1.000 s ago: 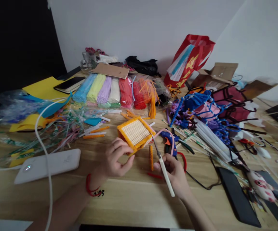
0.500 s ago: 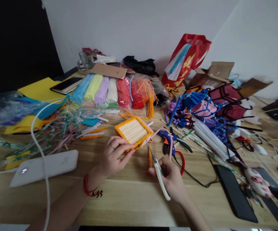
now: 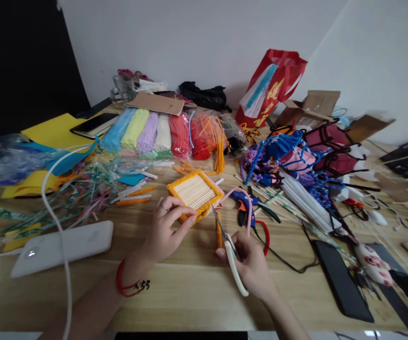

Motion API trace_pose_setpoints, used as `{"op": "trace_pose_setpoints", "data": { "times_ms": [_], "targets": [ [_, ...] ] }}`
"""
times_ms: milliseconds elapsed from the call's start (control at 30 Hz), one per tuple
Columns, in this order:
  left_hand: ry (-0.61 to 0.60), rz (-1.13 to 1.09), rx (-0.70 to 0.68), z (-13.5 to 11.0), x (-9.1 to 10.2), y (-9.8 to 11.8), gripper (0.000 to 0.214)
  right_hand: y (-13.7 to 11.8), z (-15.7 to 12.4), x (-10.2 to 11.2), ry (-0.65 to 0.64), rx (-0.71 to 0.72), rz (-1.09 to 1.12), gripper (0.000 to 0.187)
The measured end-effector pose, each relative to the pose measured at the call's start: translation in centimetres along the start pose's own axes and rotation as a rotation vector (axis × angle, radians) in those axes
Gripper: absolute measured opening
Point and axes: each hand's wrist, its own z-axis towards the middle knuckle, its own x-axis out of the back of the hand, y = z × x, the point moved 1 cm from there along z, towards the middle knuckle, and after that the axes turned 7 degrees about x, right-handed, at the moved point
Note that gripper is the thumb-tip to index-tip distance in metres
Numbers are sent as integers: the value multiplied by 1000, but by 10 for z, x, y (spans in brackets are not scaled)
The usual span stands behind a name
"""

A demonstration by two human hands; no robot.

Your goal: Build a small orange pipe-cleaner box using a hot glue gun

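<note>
My left hand (image 3: 170,226) pinches the near-left edge of a small square craft piece (image 3: 195,191), a panel of pale sticks bordered with fuzzy orange pipe cleaner. My right hand (image 3: 249,264) grips a pair of scissors (image 3: 235,264) with white handles; the blade tips meet the near-right edge of the craft piece. How far the blades are apart is hard to make out. A pink pipe cleaner (image 3: 249,208) arcs from the piece's right side down towards my right hand. Beneath the scissors, an orange pipe-cleaner strip (image 3: 219,230) lies on the table.
A blue glue gun (image 3: 244,200) with a black cord lies just right of the craft piece. Bundled pipe cleaners (image 3: 147,132) line the back. A white power bank (image 3: 64,248) and cable are at left, a black phone (image 3: 341,278) at right. A red bag (image 3: 272,89) stands behind.
The view has shifted slightly. My left thumb and fingers sit a little differently on the craft piece's near edge. The scissors stay at nearly the same spot by its near-right edge.
</note>
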Motion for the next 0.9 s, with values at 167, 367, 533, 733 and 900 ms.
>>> {"op": "trace_pose_setpoints", "data": {
  "times_ms": [167, 367, 533, 733, 900],
  "targets": [
    [-42, -10, 41, 3, 1, 1, 7, 1, -1, 1, -11, -15, -10, 33],
    [-77, 2, 69, 3, 1, 2, 5, 3, -1, 0, -21, -17, 4, 33],
    [-88, 15, 79, 3, 1, 3, 5, 3, -2, 0, -10, -7, -5, 33],
    [-85, -20, 109, 3, -1, 4, 6, 1, -3, -1, -14, -17, -27, 36],
    [-61, 9, 87, 3, -1, 3, 9, -2, -3, -2, -24, -17, -53, 38]
  ]
}}
